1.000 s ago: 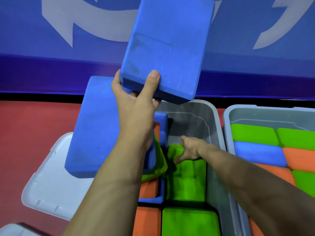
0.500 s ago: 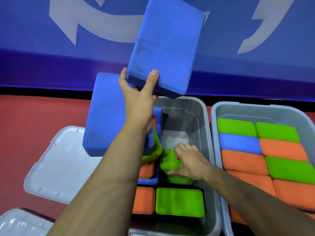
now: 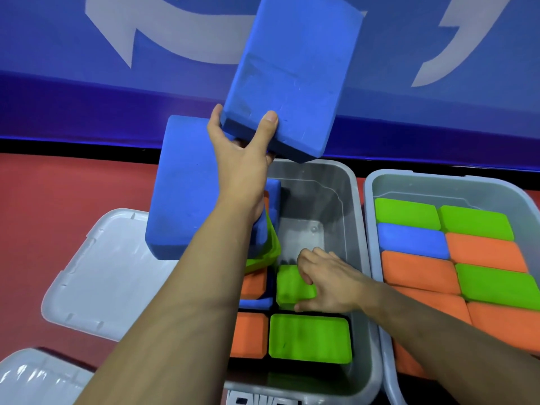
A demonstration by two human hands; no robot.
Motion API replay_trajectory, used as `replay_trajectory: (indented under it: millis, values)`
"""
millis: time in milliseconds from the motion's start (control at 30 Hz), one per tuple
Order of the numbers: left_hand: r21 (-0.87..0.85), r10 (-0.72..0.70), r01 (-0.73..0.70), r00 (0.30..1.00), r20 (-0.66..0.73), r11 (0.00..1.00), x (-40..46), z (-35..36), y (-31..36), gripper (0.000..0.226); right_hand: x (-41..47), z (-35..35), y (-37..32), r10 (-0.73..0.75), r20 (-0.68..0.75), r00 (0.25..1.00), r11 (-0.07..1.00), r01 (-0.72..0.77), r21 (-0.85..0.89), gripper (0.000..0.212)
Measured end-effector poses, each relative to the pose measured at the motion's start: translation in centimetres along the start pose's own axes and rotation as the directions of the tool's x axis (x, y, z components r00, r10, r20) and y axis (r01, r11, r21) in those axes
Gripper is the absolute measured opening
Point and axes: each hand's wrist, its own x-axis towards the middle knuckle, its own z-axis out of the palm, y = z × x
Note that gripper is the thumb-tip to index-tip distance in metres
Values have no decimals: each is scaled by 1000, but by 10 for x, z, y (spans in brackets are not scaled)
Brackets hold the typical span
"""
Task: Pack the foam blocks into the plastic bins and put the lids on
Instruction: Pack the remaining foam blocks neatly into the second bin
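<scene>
Left hand pinches the blue block by its short edge, right hand clasps a green block; foam looks light, squashy.

Blue block aloft, green block in grey bin, lid beside

Matt foam blocks; glossy grey plastic bins.

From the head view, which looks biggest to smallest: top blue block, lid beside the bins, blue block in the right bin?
1. Top blue block and lid look alike; block nearer, lid partly hidden, so unranked.
2. Smallest: blue block in the right bin.
</scene>
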Motion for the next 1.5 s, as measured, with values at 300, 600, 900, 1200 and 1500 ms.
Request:
replay_trajectory:
  millis: [300, 600, 900, 1200, 1500]
  values:
    - [0, 1, -1, 1000, 3, 1000, 1, -1, -3, 85, -3, 28, -8, 34, 81, 996, 999, -36, 25, 46]
    - [7, 8, -8, 1000, 1, 1000, 2, 2, -6, 88, -5, 23, -7, 69, 110, 992, 977, -89, 193, 38]
    - [-60, -92, 92, 996, -1, 994, -39, 13, 23, 78, -26, -66, -47, 355, -254, 900, 751, -112, 651, 24]
    - [-213, -266, 240, 959, -102, 947, -150, 6, 82, 62, -110, -181, -146, 453, -98, 886, -181, 199, 963, 55]
    - [187, -223, 258, 956, -188, 948, -180, -14, 68, 84, -132, -173, -123, 444, -492, 748, 744, -3, 668, 112]
